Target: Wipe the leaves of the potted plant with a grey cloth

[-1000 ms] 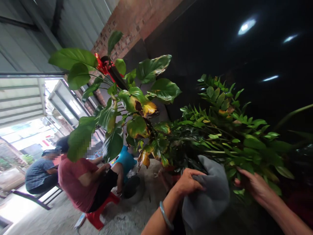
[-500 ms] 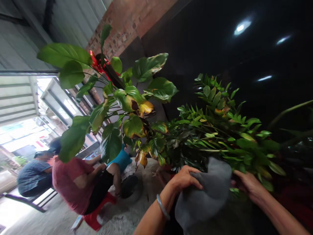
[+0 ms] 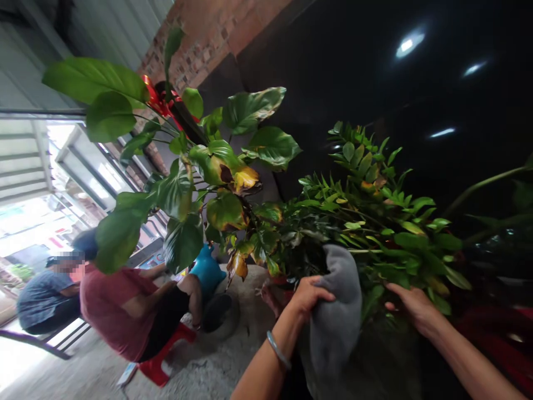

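My left hand (image 3: 307, 295), with a bangle on its wrist, is closed on a grey cloth (image 3: 336, 316) and presses it against the lower leaves of a bushy small-leaved plant (image 3: 375, 222). My right hand (image 3: 410, 307) reaches into the same plant from the right. Its fingers lie among the leaves and I cannot make out whether they grip a stem. To the left stands a taller plant with broad leaves (image 3: 183, 183), some yellow and brown at the edges, and a red ribbon (image 3: 156, 100) near its top.
Two people (image 3: 112, 305) sit at the left on a red stool (image 3: 160, 364) and a bench over a concrete floor (image 3: 208, 366). A brick wall (image 3: 216, 33) and a dark glossy panel (image 3: 416, 83) rise behind the plants.
The view has drifted, so everything sits further left. My left hand has carried the cloth up and left across the leaves. My right hand stays in the foliage.
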{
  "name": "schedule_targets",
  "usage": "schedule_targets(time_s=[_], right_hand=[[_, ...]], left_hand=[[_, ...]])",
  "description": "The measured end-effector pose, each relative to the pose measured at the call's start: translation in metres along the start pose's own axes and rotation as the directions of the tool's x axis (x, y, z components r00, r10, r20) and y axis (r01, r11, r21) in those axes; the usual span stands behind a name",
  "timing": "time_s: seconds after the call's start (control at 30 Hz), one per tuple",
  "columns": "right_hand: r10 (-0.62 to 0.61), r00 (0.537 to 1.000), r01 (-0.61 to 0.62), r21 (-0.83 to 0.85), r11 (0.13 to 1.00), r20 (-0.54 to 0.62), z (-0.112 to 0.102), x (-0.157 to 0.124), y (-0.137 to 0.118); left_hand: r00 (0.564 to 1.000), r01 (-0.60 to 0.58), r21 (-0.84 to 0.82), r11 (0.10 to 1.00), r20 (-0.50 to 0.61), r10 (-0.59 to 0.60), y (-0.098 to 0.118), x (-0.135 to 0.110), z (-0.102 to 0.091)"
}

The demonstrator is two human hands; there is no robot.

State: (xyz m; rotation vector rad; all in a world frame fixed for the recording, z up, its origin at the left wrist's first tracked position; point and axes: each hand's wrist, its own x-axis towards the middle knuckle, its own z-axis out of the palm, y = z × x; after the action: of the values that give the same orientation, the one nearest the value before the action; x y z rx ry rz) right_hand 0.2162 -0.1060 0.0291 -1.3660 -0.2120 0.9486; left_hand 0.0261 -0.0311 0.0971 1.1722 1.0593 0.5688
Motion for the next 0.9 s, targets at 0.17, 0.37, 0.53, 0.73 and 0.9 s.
schedule_targets(time_s=[0.17,0.37,0.53,0.73,0.9], right_hand=[[-0.127,0.987,0.102,-0.223,0.970,-0.102,-0.003,-0.003,-0.003],[-0.310,0.932,0.194,-0.465,0.864,-0.188,-0.006,-0.008,-0.006],[-0.429,0.864,0.197,-0.608,0.769,-0.263,-0.010,-0.010,-0.005],[-0.485,0.825,0.170,-0.691,0.702,-0.290,-0.024,-0.019,-0.012],[-0.446,0.827,0.158,-0.618,0.770,-0.343,-0.044,-0.015,-0.020]], left_hand=[[0.997,0.075,0.006,0.997,-0.007,-0.075,-0.009,-0.012,-0.016],[0.999,0.025,-0.053,0.998,-0.032,-0.026,-0.011,-0.004,-0.012],[1.000,-0.008,-0.017,1.000,-0.024,0.007,-0.024,-0.011,0.008],[0.996,-0.072,0.086,0.994,0.061,0.067,-0.039,-0.022,0.034],[0.994,-0.091,0.092,0.992,0.070,0.084,-0.043,-0.030,0.038]])
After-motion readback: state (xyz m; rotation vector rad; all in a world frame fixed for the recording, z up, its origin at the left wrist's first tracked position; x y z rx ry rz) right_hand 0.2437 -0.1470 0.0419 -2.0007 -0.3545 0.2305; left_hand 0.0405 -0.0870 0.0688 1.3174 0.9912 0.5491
